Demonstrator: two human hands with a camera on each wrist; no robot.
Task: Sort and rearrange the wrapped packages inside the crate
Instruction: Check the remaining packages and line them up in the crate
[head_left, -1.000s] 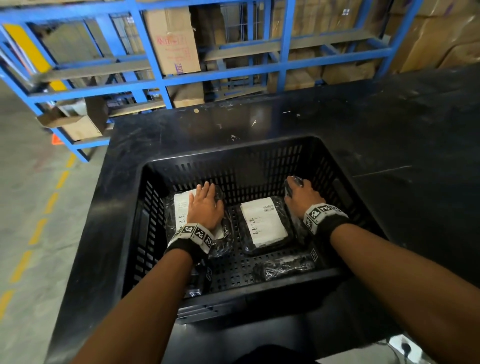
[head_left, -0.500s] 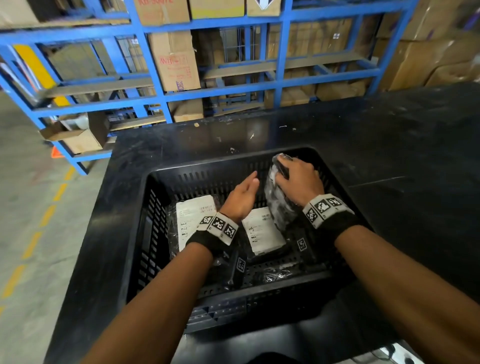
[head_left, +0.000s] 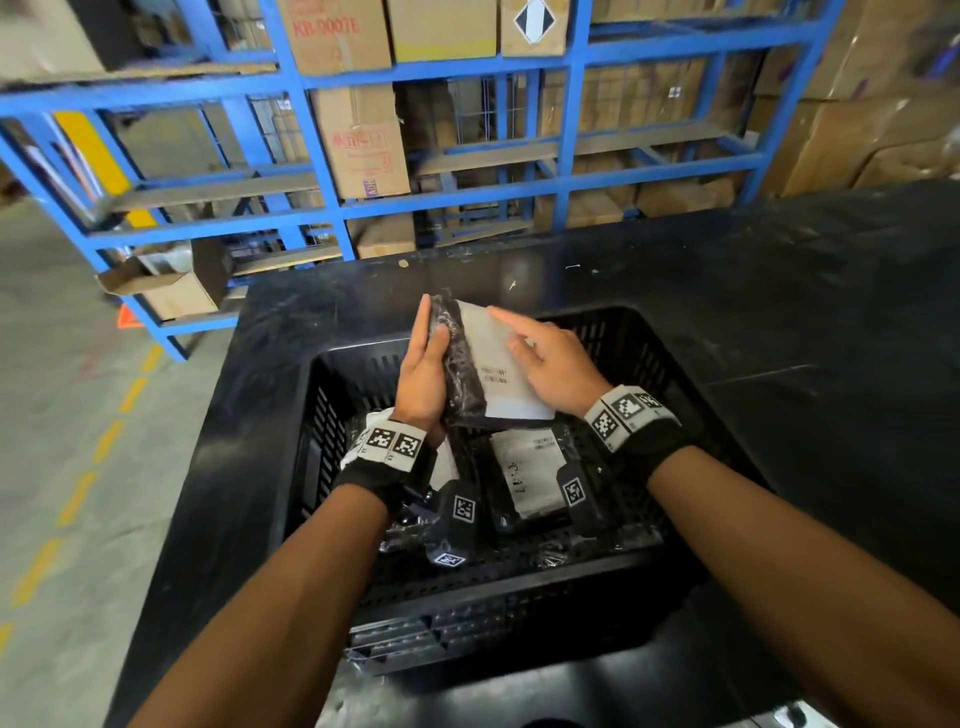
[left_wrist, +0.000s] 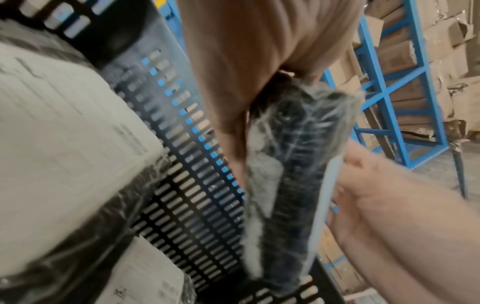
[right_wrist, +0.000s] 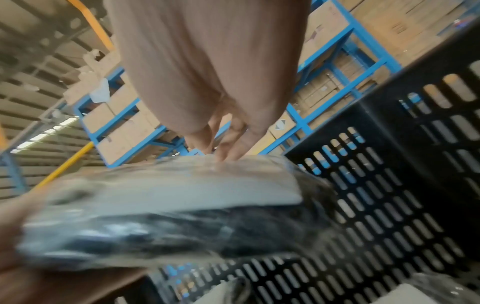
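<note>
A black wrapped package (head_left: 488, 374) with a white label is held tilted above the black slotted crate (head_left: 519, 597), label facing up. My left hand (head_left: 426, 358) grips its left edge, thumb on top and fingers behind. My right hand (head_left: 550, 358) lies on the label with straight, spread fingers. The left wrist view shows the package (left_wrist: 293, 164) edge-on below my left palm (left_wrist: 246, 61). In the right wrist view my fingers (right_wrist: 228, 142) rest flat on its label (right_wrist: 182, 195). Another labelled package (head_left: 530, 478) lies on the crate floor, and a third (head_left: 447, 465) is partly hidden under my left wrist.
The crate stands on a black table (head_left: 779, 312). Blue metal racking (head_left: 332, 208) loaded with cardboard boxes runs behind the table. At the left lies concrete floor with a dashed yellow line (head_left: 78, 499). A small crinkled plastic packet (head_left: 561, 556) lies at the crate's front.
My right hand lifted the package from the crate's right side. My left hand left the left package and took hold of the lifted one, which is now turned label up.
</note>
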